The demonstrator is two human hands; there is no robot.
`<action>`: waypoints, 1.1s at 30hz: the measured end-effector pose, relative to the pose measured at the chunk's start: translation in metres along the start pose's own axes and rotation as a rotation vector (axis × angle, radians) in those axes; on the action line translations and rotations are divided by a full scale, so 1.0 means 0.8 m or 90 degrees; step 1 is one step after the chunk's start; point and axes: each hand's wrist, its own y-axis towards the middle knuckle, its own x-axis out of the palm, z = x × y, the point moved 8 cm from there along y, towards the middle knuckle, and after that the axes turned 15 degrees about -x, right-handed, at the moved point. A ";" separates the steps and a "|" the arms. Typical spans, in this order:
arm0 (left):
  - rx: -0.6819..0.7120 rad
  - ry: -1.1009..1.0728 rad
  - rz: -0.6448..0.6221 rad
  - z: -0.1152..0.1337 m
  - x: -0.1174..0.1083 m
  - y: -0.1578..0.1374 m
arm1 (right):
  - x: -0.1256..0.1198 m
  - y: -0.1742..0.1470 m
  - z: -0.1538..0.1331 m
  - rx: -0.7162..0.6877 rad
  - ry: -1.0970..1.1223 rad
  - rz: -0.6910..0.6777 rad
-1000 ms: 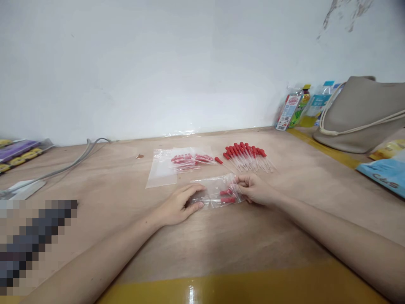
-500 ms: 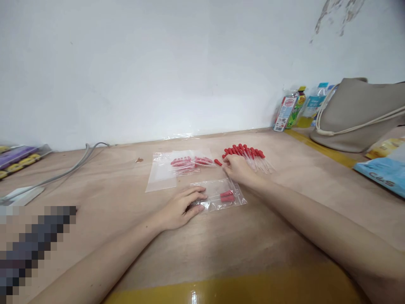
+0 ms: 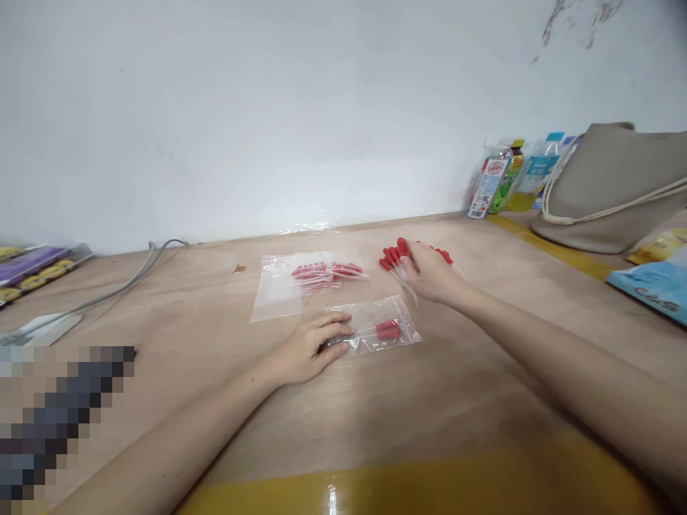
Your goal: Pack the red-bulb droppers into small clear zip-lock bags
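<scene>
Droppers [image 3: 394,256] with glossy red bulbs and thin clear stems lie fanned in a pile on the worktop [image 3: 343,415], right of centre, bulbs towards the wall and stems towards the near edge. Two more droppers [image 3: 387,330] of the same pattern lie side by side inside a clear zip bag [image 3: 365,311], bulbs at its right end, stems pointing left.

The right hand [image 3: 429,270] is over the pile, covering its middle, fingers bent and drawn close together beside a red bulb; whether it grips one cannot be told, the fingers being partly hidden and slightly blurred. The left hand [image 3: 308,350] lies on the left end of the zip bag, thumb and fingers parted.

Compared with half a second ago, the right hand has moved farther onto the pile, and the single dropper lying apart at its left is no longer seen there. The left hand remains on the zip bag, which still contains two droppers.

Behind the zip bag, overlapping clear bags [image 3: 322,257] contain red-bulbed droppers. At the far right, a capped bottle [image 3: 520,201] contains yellow liquid.
</scene>
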 end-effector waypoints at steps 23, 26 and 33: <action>-0.016 0.001 0.012 0.001 -0.004 0.001 | 0.060 -0.098 0.005 0.277 0.725 0.000; -0.017 0.002 0.014 0.002 -0.005 0.001 | 0.062 -0.097 -0.006 0.251 0.705 -0.093; -0.020 0.011 0.016 -0.001 -0.003 0.001 | 0.072 -0.090 -0.009 0.254 0.672 -0.120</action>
